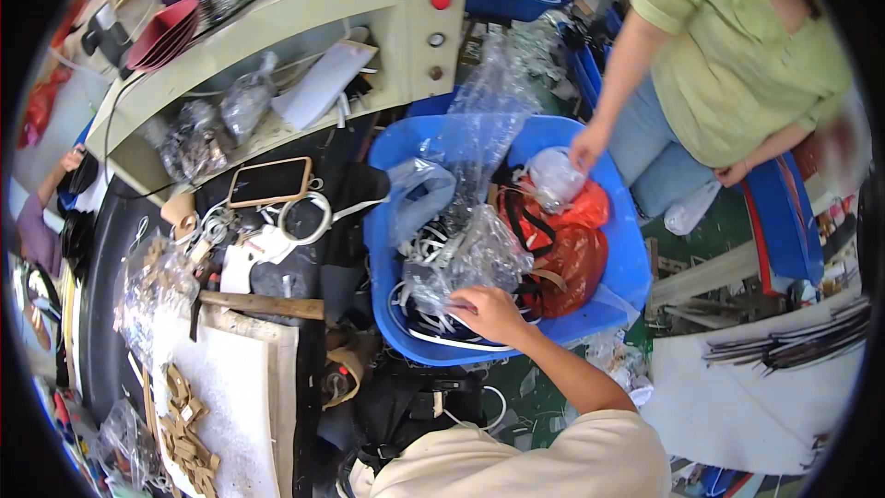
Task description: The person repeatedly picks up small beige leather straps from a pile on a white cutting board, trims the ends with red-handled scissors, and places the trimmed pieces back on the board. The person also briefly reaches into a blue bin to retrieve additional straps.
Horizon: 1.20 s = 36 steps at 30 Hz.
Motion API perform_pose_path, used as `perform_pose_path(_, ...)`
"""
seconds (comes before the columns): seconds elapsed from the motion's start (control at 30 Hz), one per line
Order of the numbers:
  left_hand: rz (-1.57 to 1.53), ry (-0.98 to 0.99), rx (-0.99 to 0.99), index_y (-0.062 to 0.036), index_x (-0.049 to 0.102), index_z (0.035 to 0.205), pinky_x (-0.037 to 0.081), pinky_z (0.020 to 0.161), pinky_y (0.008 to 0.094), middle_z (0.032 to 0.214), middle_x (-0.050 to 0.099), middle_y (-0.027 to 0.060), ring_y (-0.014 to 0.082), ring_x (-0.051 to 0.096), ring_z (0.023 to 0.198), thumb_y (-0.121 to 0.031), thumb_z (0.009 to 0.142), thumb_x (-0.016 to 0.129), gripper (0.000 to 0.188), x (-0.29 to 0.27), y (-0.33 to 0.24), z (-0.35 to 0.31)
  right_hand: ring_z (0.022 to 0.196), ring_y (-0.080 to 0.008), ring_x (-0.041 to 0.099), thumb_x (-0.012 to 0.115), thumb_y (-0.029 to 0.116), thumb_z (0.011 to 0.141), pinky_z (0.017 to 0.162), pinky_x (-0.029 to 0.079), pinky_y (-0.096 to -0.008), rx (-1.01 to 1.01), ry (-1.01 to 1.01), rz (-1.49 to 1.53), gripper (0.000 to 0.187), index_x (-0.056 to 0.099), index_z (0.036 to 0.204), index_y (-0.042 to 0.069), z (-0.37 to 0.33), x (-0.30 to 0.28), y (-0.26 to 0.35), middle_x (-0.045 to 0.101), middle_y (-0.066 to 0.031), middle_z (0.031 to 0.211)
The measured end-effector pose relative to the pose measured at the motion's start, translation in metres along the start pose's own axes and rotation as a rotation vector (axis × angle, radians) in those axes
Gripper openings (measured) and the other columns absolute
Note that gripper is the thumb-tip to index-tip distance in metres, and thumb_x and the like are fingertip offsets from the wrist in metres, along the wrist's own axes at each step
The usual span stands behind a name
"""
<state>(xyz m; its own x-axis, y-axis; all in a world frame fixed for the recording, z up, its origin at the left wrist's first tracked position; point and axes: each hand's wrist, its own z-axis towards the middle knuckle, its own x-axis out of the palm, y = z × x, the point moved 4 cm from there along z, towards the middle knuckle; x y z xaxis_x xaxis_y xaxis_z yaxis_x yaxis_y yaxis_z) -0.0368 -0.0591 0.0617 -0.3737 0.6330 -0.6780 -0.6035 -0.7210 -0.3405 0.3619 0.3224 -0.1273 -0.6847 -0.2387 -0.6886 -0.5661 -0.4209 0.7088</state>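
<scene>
On the left, a dark table (120, 249) is seen, cluttered with a white padded board (230, 387), tan cut pieces (184, 429), a wooden-framed dark panel (269, 181) and loose white rings (306, 218). No left hand is visible, so its grip cannot be reported. At centre stands a blue tub (636, 258), filled with clear plastic bags (470, 254), black and white straps (433, 327) and a red bag (572, 258). The right hand (490, 312) is laid on the clear bags near the tub's near rim, fingers curled down into the plastic; whether anything is pinched cannot be told. The bags are judged light, soft, crinkly and slippery; a gathered fold or neck is the soundest place to take hold. To the right, another person's hand (586, 148) touches a small clear bag (556, 175) at the tub's far side.
</scene>
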Motion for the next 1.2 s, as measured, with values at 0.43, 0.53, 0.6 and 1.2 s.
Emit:
perform_pose_path(0.43,-0.141,0.052,-0.022,0.0049,0.06,0.093,0.048,0.065,0.0319,0.083,0.062,0.0153,0.0229,0.058,0.071,-0.016,0.085,0.061,0.023,0.019,-0.029,-0.003,0.087,-0.0294,0.063,0.062,0.031,0.081,0.076,0.049,-0.0392,0.57,-0.584,-0.234,0.044,0.057,0.114,0.004,0.029,-0.154,-0.165,0.066,-0.0167,0.091)
perform_pose_path(0.53,-0.163,0.055,-0.039,0.0047,0.061,0.094,0.048,0.064,0.0314,0.083,0.062,0.015,0.0224,0.058,0.071,-0.016,0.085,0.061,0.023,0.021,-0.031,-0.004,0.094,-0.037,0.059,0.056,0.024,0.082,0.08,0.047,-0.0446,0.619,-0.593,-0.598,0.046,0.048,0.123,0.004,0.03,-0.173,-0.203,0.059,-0.0186,0.108)
perform_pose_path(0.6,-0.168,0.055,-0.054,0.0046,0.061,0.094,0.048,0.064,0.031,0.083,0.063,0.0147,0.022,0.058,0.071,-0.017,0.085,0.061,0.023,0.02,-0.031,-0.006,0.1,-0.0378,0.056,0.054,0.02,0.083,0.082,0.047,-0.0449,0.797,-0.124,-0.435,0.046,0.044,0.125,0.004,0.029,-0.173,-0.213,0.051,-0.0184,0.122)
perform_pose_path(1.2,-0.417,0.083,-0.127,0.0038,0.062,0.095,0.049,0.06,0.0281,0.086,0.064,0.0127,0.0188,0.058,0.071,-0.019,0.085,0.063,0.024,0.017,-0.048,-0.024,0.071,-0.0216,0.062,0.061,-0.005,0.071,0.06,0.049,-0.0299,-0.409,-0.174,0.581,0.03,0.059,0.1,0.004,0.01,0.015,0.174,0.06,-0.0079,0.084)
